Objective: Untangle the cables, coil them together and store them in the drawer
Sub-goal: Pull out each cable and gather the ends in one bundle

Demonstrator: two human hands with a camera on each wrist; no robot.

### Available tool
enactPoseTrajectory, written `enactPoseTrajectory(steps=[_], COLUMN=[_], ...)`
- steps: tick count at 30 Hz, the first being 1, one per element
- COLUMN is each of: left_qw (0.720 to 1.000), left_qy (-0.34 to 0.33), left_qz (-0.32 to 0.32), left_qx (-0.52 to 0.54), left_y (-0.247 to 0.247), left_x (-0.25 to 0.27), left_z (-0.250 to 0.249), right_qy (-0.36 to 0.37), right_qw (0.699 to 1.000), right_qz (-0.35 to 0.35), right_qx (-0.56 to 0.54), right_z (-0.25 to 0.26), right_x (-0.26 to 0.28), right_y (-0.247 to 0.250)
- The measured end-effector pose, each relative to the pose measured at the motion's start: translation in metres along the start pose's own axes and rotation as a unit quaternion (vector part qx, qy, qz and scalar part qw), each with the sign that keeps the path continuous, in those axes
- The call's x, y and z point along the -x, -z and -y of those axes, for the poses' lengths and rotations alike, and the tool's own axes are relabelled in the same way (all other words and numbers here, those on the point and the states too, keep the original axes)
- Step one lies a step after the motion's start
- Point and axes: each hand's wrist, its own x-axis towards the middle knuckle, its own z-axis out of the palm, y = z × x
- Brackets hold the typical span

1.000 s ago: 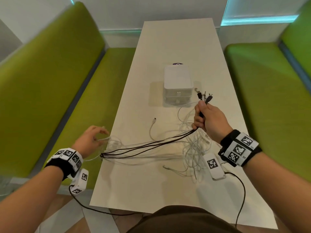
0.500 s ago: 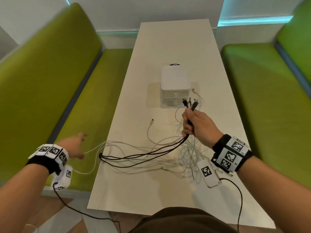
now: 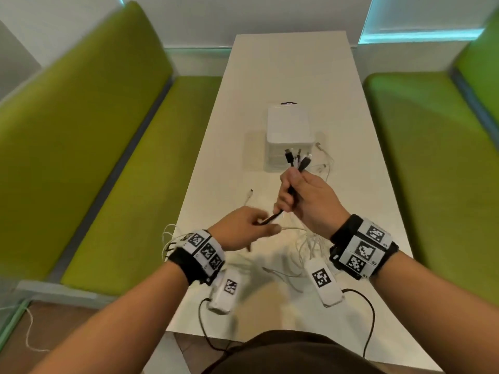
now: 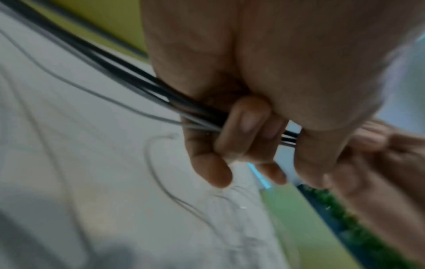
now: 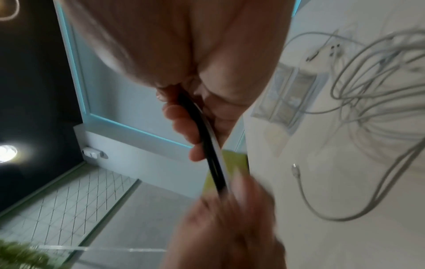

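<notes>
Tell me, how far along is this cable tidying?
Early on. Done: several plug ends are gathered in the right hand, which grips the black cables. In hand: the left hand pinches the same bundle lower down. Left: the white cables lie tangled on the table, nothing is coiled, and the drawer box looks closed.

Bare-armed, the person wears black wristbands [image 3: 348, 232] tiled with white black-patterned marker squares behind each hand, a white marker-tagged box [image 3: 324, 286] with a black lead [image 3: 370, 317] hanging beneath each wrist.
</notes>
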Motion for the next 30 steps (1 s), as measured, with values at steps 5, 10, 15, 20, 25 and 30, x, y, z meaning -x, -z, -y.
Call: enactPoseTrajectory(steps=[5, 10, 15, 20, 25, 30], left_qw=[0.954, 0.874, 0.803, 0.873, 0.963, 0.995], left_qy=[0.135, 0.263, 0.342, 0.265, 0.015, -0.082], left_qz=[-0.016, -0.002, 0.051, -0.032, -0.135, -0.003], left_qx=[-0.267, -0.409, -0.485, -0.408, -0.234, 0.063], left_y=[0.046, 0.110, 0.141, 0.132, 0.090, 0.020], left_x=[0.035, 0.070, 0.084, 0.069, 0.033, 0.005], left_z=[0.105, 0.189, 0.218, 0.196, 0.070, 0.000], right_qy=[0.009, -0.050, -0.059, -0.055, -0.051, -0.066], right_qw=[0.996, 0.996, 0.970, 0.946, 0.949, 0.972], right_qz=[-0.085, -0.071, -0.052, -0.039, 0.000, 0.029], right_qx=[-0.019, 0.004, 0.229, 0.316, 0.310, 0.225], right_z=[0.022, 0.001, -0.017, -0.015, -0.023, -0.037], right_x=[0.005, 0.009, 0.013, 0.012, 0.007, 0.002], right_y=[0.036, 0.047, 0.044, 0.038, 0.021, 0.004])
